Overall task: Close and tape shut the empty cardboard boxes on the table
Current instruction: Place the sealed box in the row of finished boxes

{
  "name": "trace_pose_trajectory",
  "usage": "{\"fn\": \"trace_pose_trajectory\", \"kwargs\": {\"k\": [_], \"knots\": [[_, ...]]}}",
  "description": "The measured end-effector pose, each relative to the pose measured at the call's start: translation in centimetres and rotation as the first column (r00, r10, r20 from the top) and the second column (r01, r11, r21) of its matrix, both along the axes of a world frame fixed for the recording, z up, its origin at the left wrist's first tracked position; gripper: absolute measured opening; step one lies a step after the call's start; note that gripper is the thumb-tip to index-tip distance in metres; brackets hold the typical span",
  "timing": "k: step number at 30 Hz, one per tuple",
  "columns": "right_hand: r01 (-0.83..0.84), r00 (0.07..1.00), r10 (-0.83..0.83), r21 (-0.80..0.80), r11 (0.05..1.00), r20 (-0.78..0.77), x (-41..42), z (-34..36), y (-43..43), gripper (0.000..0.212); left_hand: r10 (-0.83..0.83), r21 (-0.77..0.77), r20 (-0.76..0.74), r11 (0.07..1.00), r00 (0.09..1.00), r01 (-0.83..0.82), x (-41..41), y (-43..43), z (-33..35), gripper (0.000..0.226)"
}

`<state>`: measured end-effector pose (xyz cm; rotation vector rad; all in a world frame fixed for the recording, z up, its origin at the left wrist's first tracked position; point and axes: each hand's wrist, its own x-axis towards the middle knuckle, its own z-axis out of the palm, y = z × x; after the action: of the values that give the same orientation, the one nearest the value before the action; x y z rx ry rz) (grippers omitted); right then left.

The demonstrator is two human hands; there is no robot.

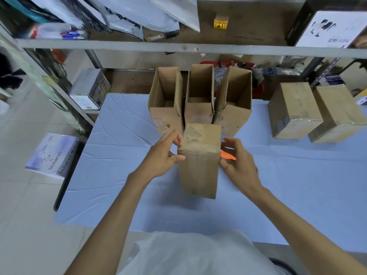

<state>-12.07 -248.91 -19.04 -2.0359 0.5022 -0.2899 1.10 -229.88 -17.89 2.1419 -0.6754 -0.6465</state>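
Open boxes (pixel 198 116) are stood just behind, taped boxes (pixel 294 110) far right. The box (pixel 200 167), upright with long axis vertical, is pinched by left hand (pixel 161 155) and right hand (pixel 239 162).

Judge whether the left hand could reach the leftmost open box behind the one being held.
Probably yes: the leftmost open box stands just beyond the left hand, with nothing between them. The hand pinches the held box, so it must let go.

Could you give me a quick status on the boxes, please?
Left hand, right hand grip near box, flaps shut. Three open boxes behind. Orange item by right hand, not blocking.
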Motion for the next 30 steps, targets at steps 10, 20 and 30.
{"fn": "trace_pose_trajectory", "kwargs": {"k": [10,20,30], "knots": [[-0.042,0.998,0.042,0.015,0.999,-0.047,-0.3,0.1,0.1,0.041,0.076,0.001,0.056,0.997,0.996,-0.076,-0.7,-0.4,0.8,0.041],[0.000,0.999,0.005,0.120,0.993,-0.042,-0.5,-0.2,0.0,0.042,0.155,-0.057,0.074,0.987,0.985,-0.151,-2.1,-0.6,-0.1,0.075],[0.014,0.999,-0.014,-0.003,1.000,0.049,-0.3,-0.1,-0.1,0.038,0.318,-0.145,0.031,0.940,0.948,-0.310,-3.0,-1.2,-1.3,0.077]]}}
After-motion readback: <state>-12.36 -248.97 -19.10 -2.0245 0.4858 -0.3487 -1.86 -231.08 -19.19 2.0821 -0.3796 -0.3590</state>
